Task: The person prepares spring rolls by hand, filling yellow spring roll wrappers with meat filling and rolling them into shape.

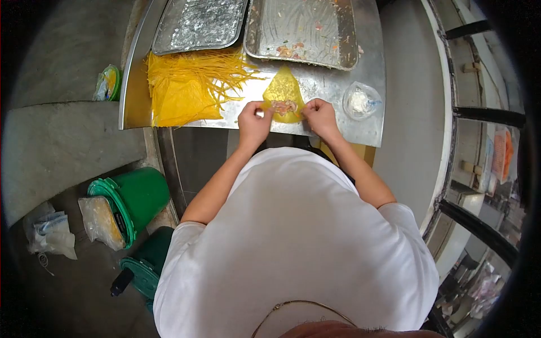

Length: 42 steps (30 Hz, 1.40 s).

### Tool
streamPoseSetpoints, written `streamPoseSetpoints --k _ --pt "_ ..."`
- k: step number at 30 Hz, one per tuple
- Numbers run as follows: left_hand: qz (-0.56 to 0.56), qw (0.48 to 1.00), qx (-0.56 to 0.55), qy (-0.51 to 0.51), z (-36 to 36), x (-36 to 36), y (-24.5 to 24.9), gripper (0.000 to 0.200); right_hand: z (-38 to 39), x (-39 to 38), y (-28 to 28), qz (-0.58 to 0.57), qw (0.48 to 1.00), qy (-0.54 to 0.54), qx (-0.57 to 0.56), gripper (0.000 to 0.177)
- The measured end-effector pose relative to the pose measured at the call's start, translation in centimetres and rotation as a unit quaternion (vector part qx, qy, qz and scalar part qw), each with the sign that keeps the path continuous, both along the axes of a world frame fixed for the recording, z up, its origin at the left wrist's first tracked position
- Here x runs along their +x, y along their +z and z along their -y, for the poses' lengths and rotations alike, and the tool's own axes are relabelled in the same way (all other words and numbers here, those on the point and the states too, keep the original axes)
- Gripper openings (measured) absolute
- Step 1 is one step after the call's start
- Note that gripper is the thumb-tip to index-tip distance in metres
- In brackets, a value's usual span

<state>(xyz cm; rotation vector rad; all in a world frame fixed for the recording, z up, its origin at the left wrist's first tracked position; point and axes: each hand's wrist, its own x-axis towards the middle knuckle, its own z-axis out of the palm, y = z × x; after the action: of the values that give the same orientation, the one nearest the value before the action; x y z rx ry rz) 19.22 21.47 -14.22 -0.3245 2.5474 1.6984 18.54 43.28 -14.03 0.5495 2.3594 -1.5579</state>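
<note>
A thin yellow wrapper sheet (283, 84) lies on the metal table in front of me, its pointed end facing away. Across its near part runs a strip of pinkish chopped filling (285, 107). My left hand (255, 124) pinches the wrapper's left edge beside the filling. On the other side, my right hand (321, 118) pinches the right edge between thumb and fingers. To the left rests a stack of yellow wrapper sheets (183, 101) with shredded strips (225, 73) spread along its right side.
Behind the wrapper stand a metal tray with filling remnants (304, 34) and a foil-like silver tray (200, 25). A clear bag of white paste or powder (360, 102) sits at right. Green buckets (143, 197) stand on the floor at left, below the table (338, 127).
</note>
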Motion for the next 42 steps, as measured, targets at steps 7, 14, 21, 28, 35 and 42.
streamPoseSetpoints --k 7,14,21,28,35,42 --pt "-0.253 0.913 -0.210 -0.240 -1.7 -0.8 -2.0 0.024 2.2 0.9 0.8 -0.151 0.985 0.021 0.076 0.012" --pt "-0.207 0.929 -0.132 -0.277 -0.1 -0.3 -2.4 0.044 3.7 0.5 0.0 -0.325 0.878 0.268 0.229 0.016" --pt "-0.211 0.912 -0.113 -0.334 2.2 -1.7 -1.1 0.080 3.7 1.0 -0.9 -0.387 0.812 0.309 0.308 0.016" --pt "-0.163 0.843 -0.195 -0.474 3.3 -3.6 0.9 0.107 3.0 4.0 2.8 -0.369 0.843 0.312 0.237 0.036" --pt "-0.247 0.864 -0.133 -0.419 3.8 -2.1 -1.7 0.100 0.7 3.0 3.2 -0.257 0.881 0.298 0.264 0.058" --pt "-0.256 0.872 -0.104 -0.405 3.5 -0.3 -2.6 0.093 1.9 4.1 1.0 -0.294 0.850 0.346 0.267 0.068"
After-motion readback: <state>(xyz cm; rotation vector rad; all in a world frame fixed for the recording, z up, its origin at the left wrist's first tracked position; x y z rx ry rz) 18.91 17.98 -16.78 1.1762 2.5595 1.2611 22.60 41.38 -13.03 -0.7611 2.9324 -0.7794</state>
